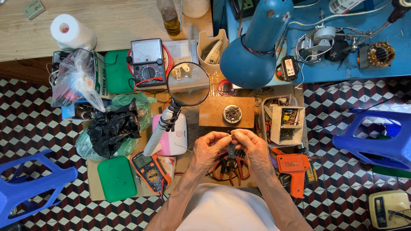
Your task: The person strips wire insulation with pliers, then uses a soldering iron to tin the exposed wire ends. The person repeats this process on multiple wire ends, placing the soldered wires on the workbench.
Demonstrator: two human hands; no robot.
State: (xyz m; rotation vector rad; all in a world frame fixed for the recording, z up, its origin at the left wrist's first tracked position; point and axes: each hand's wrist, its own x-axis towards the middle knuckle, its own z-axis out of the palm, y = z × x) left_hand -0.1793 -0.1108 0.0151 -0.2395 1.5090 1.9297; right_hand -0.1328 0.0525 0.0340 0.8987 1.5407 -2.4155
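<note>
My left hand [210,147] and my right hand [253,147] meet fingertip to fingertip over the work spot, pinching a very small part [230,136] between them; the part is too small to make out. Directly below the hands lie red-handled pliers [231,164]. Just beyond the fingers a wooden block [214,112] carries a small round tin [232,114] filled with tiny dark bits.
A magnifier on a flexible arm [187,84], blue desk lamp [252,47], analog meter [147,64], orange digital meter [150,171], orange soldering gun [294,167], parts box [284,124], green lids [116,179], black bag [112,128], blue stools [376,137] on both sides.
</note>
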